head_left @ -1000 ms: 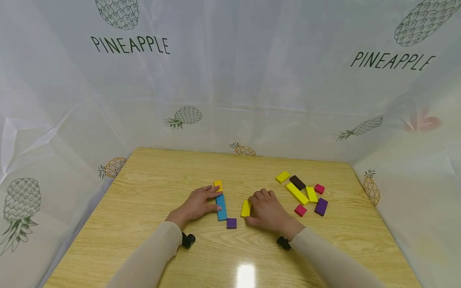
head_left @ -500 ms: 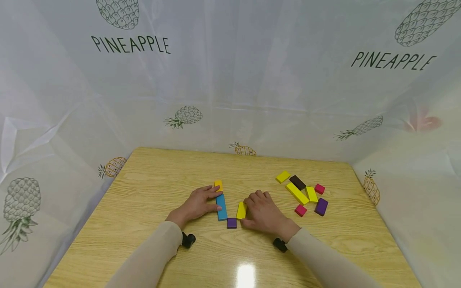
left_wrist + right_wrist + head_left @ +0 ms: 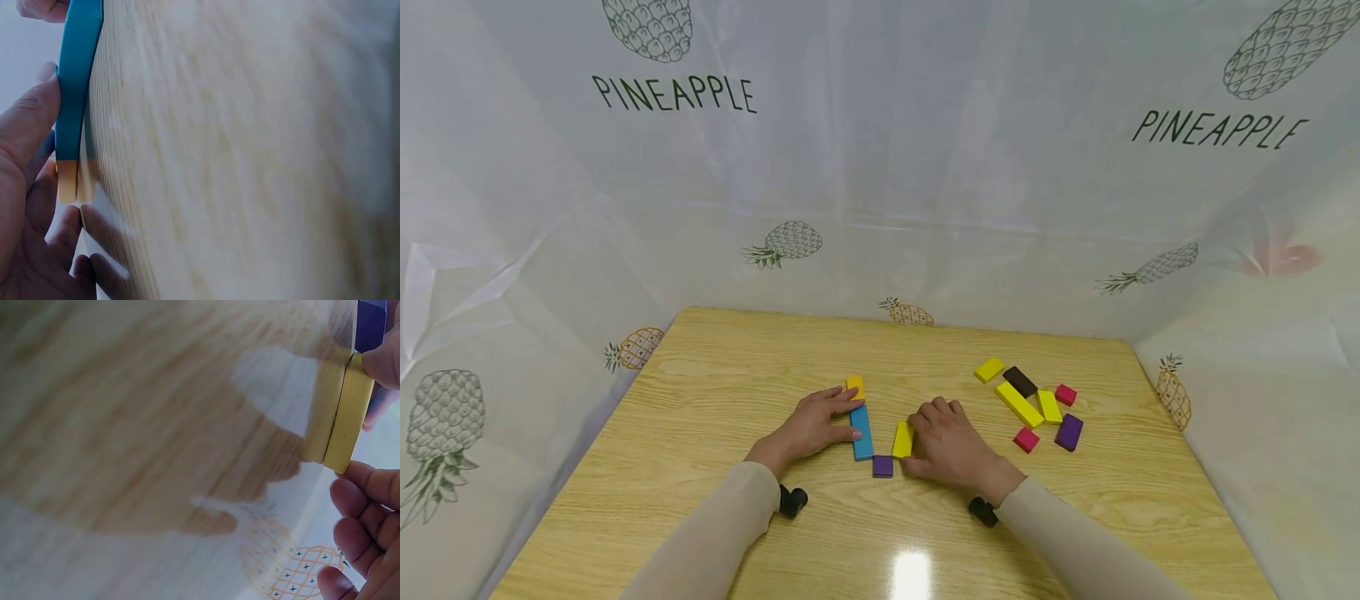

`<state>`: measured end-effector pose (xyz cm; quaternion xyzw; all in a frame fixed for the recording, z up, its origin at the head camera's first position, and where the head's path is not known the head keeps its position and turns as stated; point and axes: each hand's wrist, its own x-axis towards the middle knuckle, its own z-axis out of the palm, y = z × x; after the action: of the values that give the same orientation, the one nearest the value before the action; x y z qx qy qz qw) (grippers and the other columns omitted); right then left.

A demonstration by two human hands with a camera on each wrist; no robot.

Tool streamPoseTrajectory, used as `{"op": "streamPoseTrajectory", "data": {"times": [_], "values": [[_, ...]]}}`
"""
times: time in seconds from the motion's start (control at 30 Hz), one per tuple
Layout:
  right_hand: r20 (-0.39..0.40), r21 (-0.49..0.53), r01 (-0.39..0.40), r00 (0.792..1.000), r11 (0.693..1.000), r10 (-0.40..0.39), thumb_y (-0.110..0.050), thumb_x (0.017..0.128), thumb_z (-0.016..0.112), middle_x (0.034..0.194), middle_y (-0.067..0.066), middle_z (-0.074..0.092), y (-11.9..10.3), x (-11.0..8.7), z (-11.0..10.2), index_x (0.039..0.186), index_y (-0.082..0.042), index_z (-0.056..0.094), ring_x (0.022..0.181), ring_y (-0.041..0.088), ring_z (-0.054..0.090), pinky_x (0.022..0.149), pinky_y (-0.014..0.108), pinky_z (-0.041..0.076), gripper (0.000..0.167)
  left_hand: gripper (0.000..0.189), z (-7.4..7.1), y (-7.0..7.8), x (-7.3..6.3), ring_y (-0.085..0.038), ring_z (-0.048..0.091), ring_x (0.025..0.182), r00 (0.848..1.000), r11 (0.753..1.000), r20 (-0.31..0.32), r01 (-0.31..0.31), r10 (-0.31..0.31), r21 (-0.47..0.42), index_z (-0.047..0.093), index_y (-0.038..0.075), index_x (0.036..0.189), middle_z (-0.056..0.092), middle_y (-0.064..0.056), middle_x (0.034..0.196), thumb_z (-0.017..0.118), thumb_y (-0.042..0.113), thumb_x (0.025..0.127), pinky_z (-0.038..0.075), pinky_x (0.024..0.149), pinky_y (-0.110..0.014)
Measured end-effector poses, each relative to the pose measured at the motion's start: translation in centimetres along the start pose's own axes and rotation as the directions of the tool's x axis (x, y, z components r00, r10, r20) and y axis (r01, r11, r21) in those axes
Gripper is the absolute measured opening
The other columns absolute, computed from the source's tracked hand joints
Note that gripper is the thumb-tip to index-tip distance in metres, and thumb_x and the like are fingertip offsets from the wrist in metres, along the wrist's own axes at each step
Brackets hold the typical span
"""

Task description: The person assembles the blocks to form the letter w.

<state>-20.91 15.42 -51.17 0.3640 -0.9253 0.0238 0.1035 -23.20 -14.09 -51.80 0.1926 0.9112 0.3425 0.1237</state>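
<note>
My left hand (image 3: 808, 425) rests against a row of flat blocks on the table, its thumb on the long blue block (image 3: 862, 439) and a fingertip over the orange block (image 3: 854, 384) at the row's far end. In the left wrist view, the blue block (image 3: 76, 81) meets the orange one end to end. My right hand (image 3: 953, 443) pinches a yellow block (image 3: 902, 440) by its ends, thumb near and finger far, as the right wrist view shows with the yellow block (image 3: 350, 415). Between the blue and yellow blocks' near ends lies a small purple block (image 3: 883, 467).
Toward the right lie loose blocks: a long yellow one (image 3: 1019, 404), two shorter yellow ones, a dark brown one (image 3: 1019, 381), two pink ones and a larger purple one (image 3: 1069, 432). Behind the wooden table (image 3: 737, 342) hangs a pineapple-print sheet (image 3: 880, 167).
My right hand has slid the yellow block left and slightly nearer, up to the small purple block; over the last half second it stays put. The left hand has not moved.
</note>
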Motion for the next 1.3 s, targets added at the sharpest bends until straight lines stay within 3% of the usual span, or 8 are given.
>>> {"op": "streamPoseTrajectory", "data": {"times": [0.67, 0.87, 1.17, 1.3], "values": [[0.0, -0.005, 0.004, 1.0, 1.0, -0.004, -0.062, 0.09, 0.072, 0.111, 0.004, 0.065, 0.0, -0.1, 0.0, 0.12, -0.009, 0.071, 0.101, 0.023, 0.052, 0.09, 0.042, 0.043, 0.062, 0.064, -0.1, 0.3, -0.1, -0.031, 0.025, 0.162, 1.0, 1.0, -0.004, 0.004, -0.004, -0.013, 0.057, 0.022, 0.155, 0.041, 0.003, 0.168, 0.077, 0.04, 0.097, 0.013, 0.13, -0.063], [-0.015, 0.031, 0.006, 1.0, 0.999, -0.005, -0.059, 0.09, 0.072, 0.112, 0.005, 0.066, 0.3, -0.1, 0.0, 0.12, -0.009, 0.071, 0.101, 0.024, 0.052, 0.088, 0.041, 0.042, 0.058, 0.063, -0.1, 0.2, -0.1, -0.033, 0.029, 0.16, 1.0, 1.0, -0.011, -0.004, 0.004, 0.004, 0.059, 0.02, 0.153, 0.043, -0.001, 0.167, 0.077, 0.04, 0.096, 0.017, 0.129, -0.064], [-0.006, 0.086, -0.087, 0.996, 0.992, 0.088, -0.053, 0.094, 0.071, 0.123, 0.009, 0.067, 1.6, -0.3, -0.7, 0.129, -0.006, 0.07, 0.109, 0.029, 0.053, 0.094, 0.047, 0.044, 0.059, 0.063, 0.1, 0.2, 0.0, -0.034, 0.028, 0.16, 1.0, 1.0, -0.009, -0.005, 0.005, -0.001, 0.059, 0.018, 0.153, 0.043, -0.002, 0.168, 0.077, 0.039, 0.097, 0.017, 0.129, -0.064], [-0.038, 0.073, -0.123, 0.991, 0.99, 0.126, -0.05, 0.094, 0.074, 0.121, 0.01, 0.067, 2.8, -0.5, -0.7, 0.129, -0.005, 0.07, 0.11, 0.03, 0.053, 0.095, 0.05, 0.044, 0.057, 0.063, 0.0, 0.2, -0.1, -0.034, 0.028, 0.16, 1.0, 1.0, -0.006, -0.009, 0.009, -0.011, 0.058, 0.018, 0.154, 0.042, -0.003, 0.168, 0.077, 0.039, 0.097, 0.016, 0.129, -0.064]]}}
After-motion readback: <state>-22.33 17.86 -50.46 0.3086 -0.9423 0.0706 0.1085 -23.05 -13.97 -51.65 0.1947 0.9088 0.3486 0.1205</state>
